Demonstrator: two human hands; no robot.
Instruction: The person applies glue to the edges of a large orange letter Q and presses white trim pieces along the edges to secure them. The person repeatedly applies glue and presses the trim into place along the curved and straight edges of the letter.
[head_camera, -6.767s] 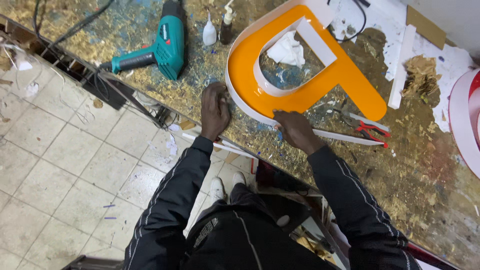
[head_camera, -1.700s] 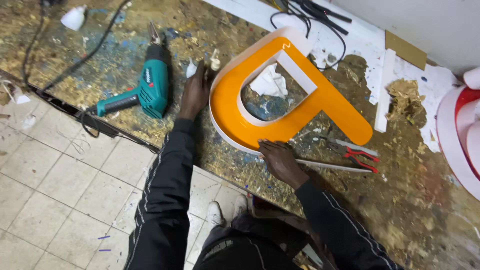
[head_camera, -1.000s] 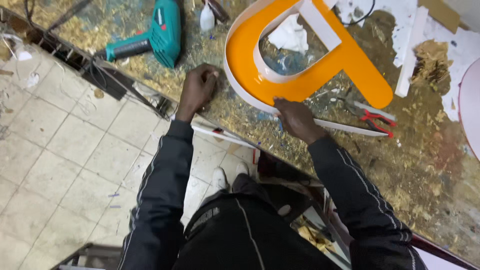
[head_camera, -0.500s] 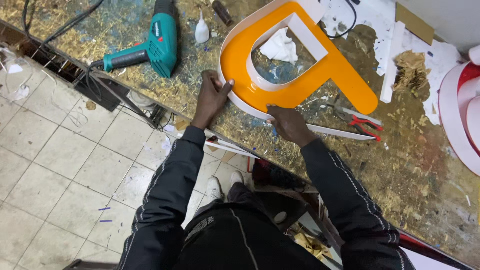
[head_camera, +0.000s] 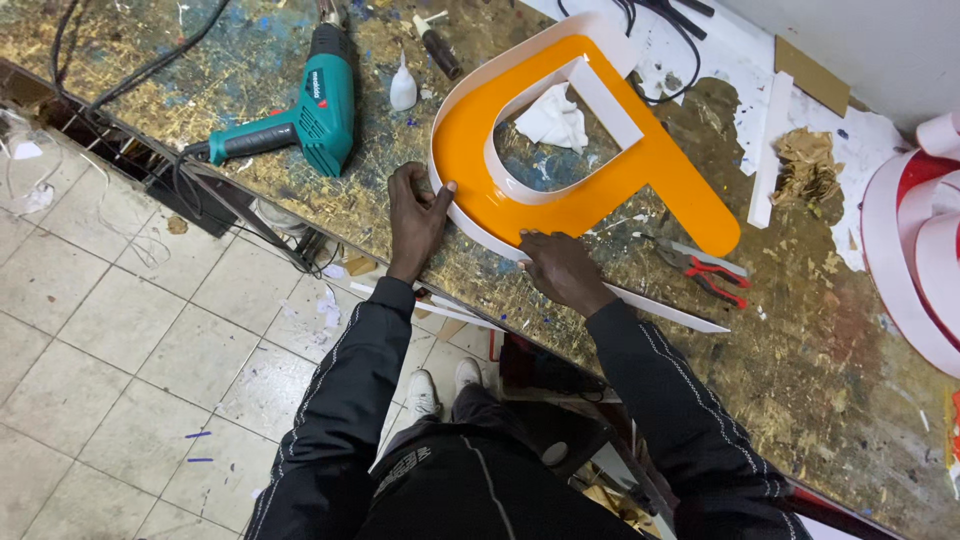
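Lying flat near the desk's (head_camera: 300, 215) front edge, the orange P-shaped sign letter (head_camera: 560, 165) has its stem running toward the far right and its rounded bowl toward the left, edged by a white plastic strip (head_camera: 478, 228). Both hands meet it from the near side. The left hand (head_camera: 415, 212) presses the strip against the bowl's left curve, thumb up on the orange face, its grip partly spread and flat rather than clenched. The right hand (head_camera: 560, 268) lies palm-down, fingers stretched on the strip at the bowl's lower edge, where the loose tail of the strip runs on along the desk's front edge to the right. Red-handled pliers (head_camera: 705, 270) lie just beyond that tail; a teal power drill (head_camera: 305, 112) rests well to the left.
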